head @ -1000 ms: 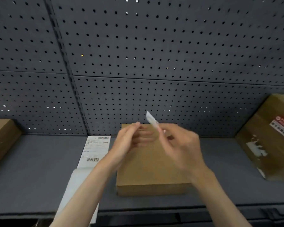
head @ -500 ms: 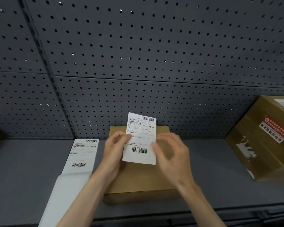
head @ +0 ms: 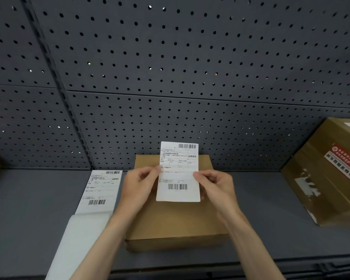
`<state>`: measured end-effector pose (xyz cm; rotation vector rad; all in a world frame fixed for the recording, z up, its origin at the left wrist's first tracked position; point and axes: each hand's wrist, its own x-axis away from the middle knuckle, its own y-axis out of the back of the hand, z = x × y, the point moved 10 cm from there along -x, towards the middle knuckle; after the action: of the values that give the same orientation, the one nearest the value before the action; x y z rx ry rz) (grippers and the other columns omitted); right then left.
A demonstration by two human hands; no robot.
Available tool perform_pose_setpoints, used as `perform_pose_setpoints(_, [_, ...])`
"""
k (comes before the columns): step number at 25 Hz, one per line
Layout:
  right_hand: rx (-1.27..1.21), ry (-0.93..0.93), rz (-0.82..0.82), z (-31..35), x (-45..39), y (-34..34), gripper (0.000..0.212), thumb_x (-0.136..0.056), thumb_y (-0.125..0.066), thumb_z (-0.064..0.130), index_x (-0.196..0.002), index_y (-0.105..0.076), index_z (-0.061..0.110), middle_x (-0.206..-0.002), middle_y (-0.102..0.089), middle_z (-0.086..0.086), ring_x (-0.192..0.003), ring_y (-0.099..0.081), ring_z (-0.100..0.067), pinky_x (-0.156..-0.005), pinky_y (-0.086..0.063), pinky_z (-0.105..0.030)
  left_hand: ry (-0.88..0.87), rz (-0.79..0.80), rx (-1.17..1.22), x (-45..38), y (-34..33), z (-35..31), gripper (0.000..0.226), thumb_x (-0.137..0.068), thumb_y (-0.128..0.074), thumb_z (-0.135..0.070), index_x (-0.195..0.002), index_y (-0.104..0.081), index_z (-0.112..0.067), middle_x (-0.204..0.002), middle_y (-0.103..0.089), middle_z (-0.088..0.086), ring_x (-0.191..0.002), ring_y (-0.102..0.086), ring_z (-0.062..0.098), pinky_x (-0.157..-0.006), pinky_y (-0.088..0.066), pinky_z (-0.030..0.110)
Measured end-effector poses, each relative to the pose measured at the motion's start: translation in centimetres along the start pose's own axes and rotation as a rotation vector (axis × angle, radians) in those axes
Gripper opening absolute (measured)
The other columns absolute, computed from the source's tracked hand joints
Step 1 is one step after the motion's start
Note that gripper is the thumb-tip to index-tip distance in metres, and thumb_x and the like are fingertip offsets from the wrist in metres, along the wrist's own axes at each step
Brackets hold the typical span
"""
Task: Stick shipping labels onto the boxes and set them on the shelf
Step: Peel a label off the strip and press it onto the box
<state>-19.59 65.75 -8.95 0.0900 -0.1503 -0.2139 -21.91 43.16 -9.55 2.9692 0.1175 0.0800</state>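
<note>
A: Where is the label, relative to the box?

B: The shipping label is held up over the flat cardboard box, printed side toward the camera, its long axis running away from the person, roughly in line with the box's own long axis. The box lies on the grey shelf, directly below and just behind the hands.

A: And the hands?

B: Both are pinched on the label. The left hand grips its left edge about halfway up, the right hand grips the right edge at the same height. They stand apart by the label's width, one either side, so neither is clearly nearer to the box.

A: So which way does the label have to go?

B: Down and slightly forward, I'd judge. Its lower edge hangs over the middle of the box top; its upper part reaches past the box's far edge in this view. Whether the backing is off I cannot tell.

A: Anything nearby to watch?

B: A strip of more labels lies on the shelf just left of the box, with blank liner trailing off the front. A larger taped box sits well apart to the right, tilted.
</note>
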Motion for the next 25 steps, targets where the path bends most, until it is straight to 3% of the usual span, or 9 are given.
perform_pose_setpoints(4, [0.034, -0.014, 0.031, -0.4, -0.2, -0.5, 0.015, -0.096, -0.068, 0.009, -0.086, -0.078, 0.009, -0.074, -0.079, -0.003, -0.05, -0.06, -0.011, -0.045, -0.045, -0.023, -0.046, -0.053, -0.196, -0.2, 0.9, -0.1, 0.038, -0.093, -0.066, -0.041, -0.061, -0.076, -0.022, -0.059, -0.07, -0.012, -0.055, -0.054, 0.002, -0.058, -0.038, 0.025])
perform_pose_setpoints(11, [0.124, -0.045, 0.048, -1.1, -0.8, -0.4, 0.019, -0.096, -0.068, 0.013, -0.083, -0.077, 0.004, -0.067, -0.076, -0.002, -0.047, -0.059, -0.013, -0.039, -0.041, -0.023, -0.01, 0.001, -0.203, -1.1, 0.9, 1.1, 0.024, -0.089, -0.072, -0.028, -0.065, -0.076, -0.026, -0.07, -0.074, -0.011, -0.07, -0.065, 0.009, -0.069, -0.047, 0.029])
perform_pose_setpoints(13, [0.267, 0.012, 0.009, -0.8, -0.9, -0.4, 0.03, -0.097, -0.067, 0.019, -0.072, -0.075, 0.004, -0.06, -0.073, 0.001, -0.043, -0.059, -0.009, -0.042, -0.042, -0.027, -0.011, 0.0, -0.283, -1.0, 0.8, 1.4, 0.024, -0.089, -0.069, -0.032, -0.065, -0.072, -0.029, -0.067, -0.07, -0.008, -0.063, -0.059, 0.011, -0.065, -0.045, 0.032])
perform_pose_setpoints(15, [0.456, 0.098, -0.049, -0.2, -1.0, -0.5, 0.034, -0.095, -0.067, 0.024, -0.065, -0.072, 0.01, -0.06, -0.071, 0.003, -0.053, -0.066, -0.013, -0.05, -0.049, -0.036, -0.02, -0.03, -0.459, -0.9, 0.6, 1.1, 0.025, -0.091, -0.064, -0.035, -0.068, -0.068, -0.028, -0.066, -0.068, -0.003, -0.059, -0.056, 0.012, -0.059, -0.044, 0.032])
perform_pose_setpoints(17, [0.654, 0.148, -0.112, 0.1, -0.9, -0.7, 0.035, -0.096, -0.065, 0.03, -0.063, -0.065, 0.017, -0.059, -0.066, 0.008, -0.056, -0.061, -0.01, -0.051, -0.045, -0.031, -0.05, -0.06, -0.599, -0.7, 0.4, 0.5, 0.025, -0.094, -0.059, -0.034, -0.072, -0.065, -0.025, -0.067, -0.066, -0.004, -0.064, -0.057, 0.011, -0.059, -0.044, 0.032])
perform_pose_setpoints(21, [0.866, 0.226, -0.125, 0.5, -0.6, -1.6, 0.034, -0.101, -0.056, 0.035, -0.07, -0.058, 0.02, -0.065, -0.061, 0.009, -0.06, -0.058, -0.012, -0.054, -0.04, -0.029, -0.116, -0.091, -0.687, -0.5, 0.2, 0.0, 0.023, -0.097, -0.054, -0.029, -0.077, -0.062, -0.022, -0.074, -0.062, -0.01, -0.068, -0.052, 0.007, -0.057, -0.036, 0.025])
perform_pose_setpoints(25, [1.0, 0.266, -0.145, 0.9, -0.5, -2.3, 0.032, -0.104, -0.049, 0.033, -0.079, -0.055, 0.016, -0.076, -0.061, 0.005, -0.066, -0.055, -0.023, -0.059, -0.038, -0.033, -0.184, -0.13, -0.747, -0.4, 0.0, -0.3, 0.022, -0.097, -0.053, -0.028, -0.079, -0.062, -0.02, -0.083, -0.063, -0.009, -0.076, -0.053, 0.013, -0.059, -0.032, 0.031])
